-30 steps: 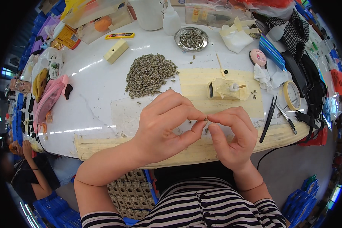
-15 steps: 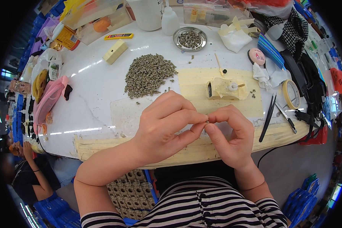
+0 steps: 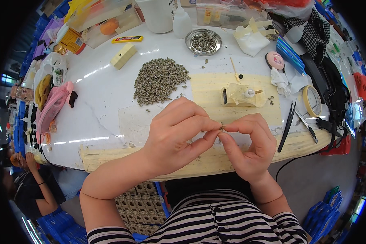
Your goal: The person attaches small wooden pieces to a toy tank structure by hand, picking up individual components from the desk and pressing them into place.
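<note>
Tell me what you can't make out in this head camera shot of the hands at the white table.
- Tiny part pinched between left hand and right hand: too small, fingertips cover most of it.
- Grey pile: single pieces too small to identify.
- Metal dish contents: too small.
- Table near edge: hidden behind both forearms.

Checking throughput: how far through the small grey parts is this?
Possibly done: some grey parts sit in the metal dish, though their state is unclear. In hand: left hand and right hand pinch one tiny part between fingertips. Left: a large pile on the table.
</note>
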